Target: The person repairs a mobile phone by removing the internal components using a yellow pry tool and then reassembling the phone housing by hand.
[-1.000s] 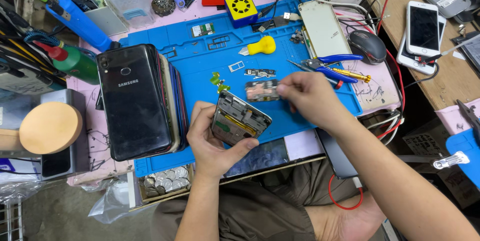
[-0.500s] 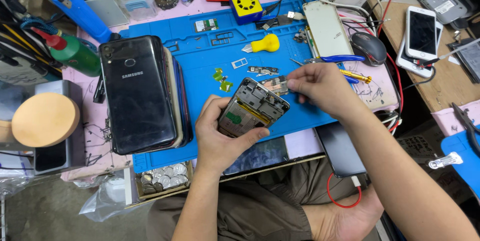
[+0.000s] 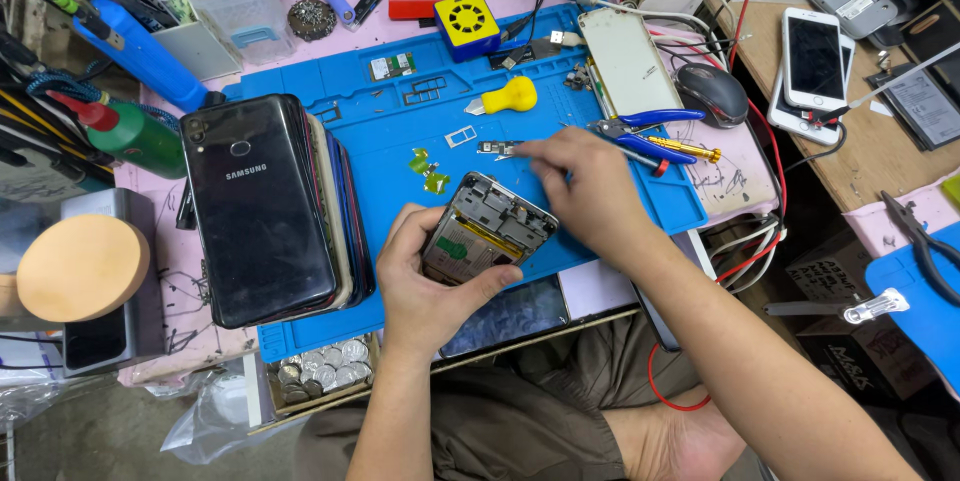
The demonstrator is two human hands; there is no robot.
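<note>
Seen from the head camera, the left hand point(image 3: 425, 281) is closed around an opened phone point(image 3: 487, 231) — its back cover off, innards upward — held tilted over the near edge of the blue mat point(image 3: 400, 131). The right hand point(image 3: 590, 186) is pinched shut on a thin tool point(image 3: 515, 148) whose tip touches a small part point(image 3: 495, 149) lying on the mat, mid-table — just beyond the phone, with blue-handled pliers point(image 3: 640, 131) near the right edge.

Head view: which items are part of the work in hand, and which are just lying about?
In use:
- left hand, grip around the opened grey phone with exposed internals
- right hand, fingertips by the small dark metal part on the blue silicone mat

Lying about:
- stack of black phones
- blue-handled pliers
- yellow plastic pry tool
- black computer mouse
</note>
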